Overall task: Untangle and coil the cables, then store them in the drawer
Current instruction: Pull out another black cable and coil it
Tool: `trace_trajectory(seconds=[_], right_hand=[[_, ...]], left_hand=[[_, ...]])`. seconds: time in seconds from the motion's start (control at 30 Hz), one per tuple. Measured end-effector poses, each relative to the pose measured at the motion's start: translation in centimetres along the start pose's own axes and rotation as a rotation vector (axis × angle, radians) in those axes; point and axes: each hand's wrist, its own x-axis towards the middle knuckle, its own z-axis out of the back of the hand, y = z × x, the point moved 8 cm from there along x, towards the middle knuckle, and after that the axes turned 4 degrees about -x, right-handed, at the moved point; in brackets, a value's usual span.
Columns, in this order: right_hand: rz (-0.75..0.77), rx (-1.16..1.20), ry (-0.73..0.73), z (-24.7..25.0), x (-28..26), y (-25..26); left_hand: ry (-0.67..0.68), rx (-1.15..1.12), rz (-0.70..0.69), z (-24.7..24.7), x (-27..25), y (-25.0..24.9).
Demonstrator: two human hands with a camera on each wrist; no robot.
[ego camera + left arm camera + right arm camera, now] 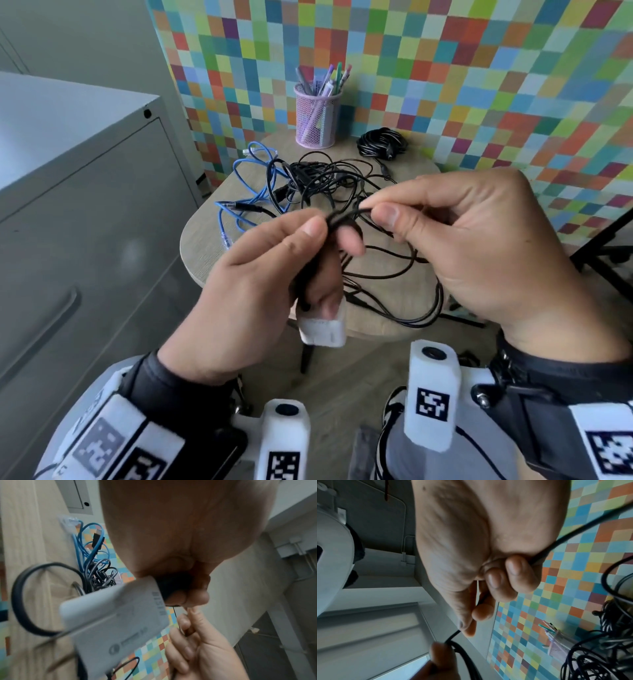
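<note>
Light: soft, even daylight; head view bright.
Shadows: faint on the table.
Glare: pale sheen on the cabinet top.
Distortion: wide-angle bending at the edges.
Blur: white charger and black cable smeared, out of focus.
Wrist views: dimmer; palms shaded.

We wear dark, close-fitting sleeves down to both wrists. Over each forearm sits a white band printed with black square code markers, strapped in black. From each wrist a white block stands up, with a round dark lens on top and another code marker on its face; small screws show on the right mount
</note>
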Motion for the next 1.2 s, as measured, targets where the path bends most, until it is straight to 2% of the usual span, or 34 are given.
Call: trace_trajectory(seconds=[0.1, 0.23, 0.37, 0.5, 0.7, 0.8, 0.93, 1.0, 1.1, 1.2], right_hand=[[-0.054, -0.015, 0.022, -0.8, 0.1, -1.1], [-0.126, -0.108, 0.194, -3.4, -0.1, -0.8], [-0.118, -0.191, 0.275, -4.9, -0.5, 0.5], [-0.132, -0.29, 0.332, -5.1, -0.7, 0.6], [-0.027, -0.422, 0.365, -4.9, -1.4, 2.2], [-0.012, -0.377, 0.386, -4.2, -1.7, 2.7], [0.046, -0.313, 0.32, -2.2, -1.7, 4.0], [0.049, -0.244, 0.306, -1.6, -1.7, 4.6], [0.084, -0.174, 0.204, -0.2, -1.8, 4.8], [0.078, -0.152, 0.181, -0.1, -1.5, 4.1]], left_hand=[[-0.073, -0.09, -0.092, 0.2, 0.1, -0.7], [-0.19, -0.135, -0.211, 0.8, 0.1, -1.5], [-0.291, -0.014, -0.292, 1.0, -0.2, -1.9], [-0.335, 0.151, -0.332, 1.1, -0.6, -2.4], [-0.234, 0.493, -0.293, -0.1, -0.5, -2.4], [-0.171, 0.533, -0.229, -0.4, -0.4, -2.5], [-0.011, 0.681, -0.19, -1.7, -0.6, -2.9], [0.046, 0.6, -0.107, -2.0, -0.6, -2.3], [0.078, 0.45, 0.018, -2.0, -0.8, -1.5], [0.098, 0.37, 0.064, -1.8, -0.9, -0.9]])
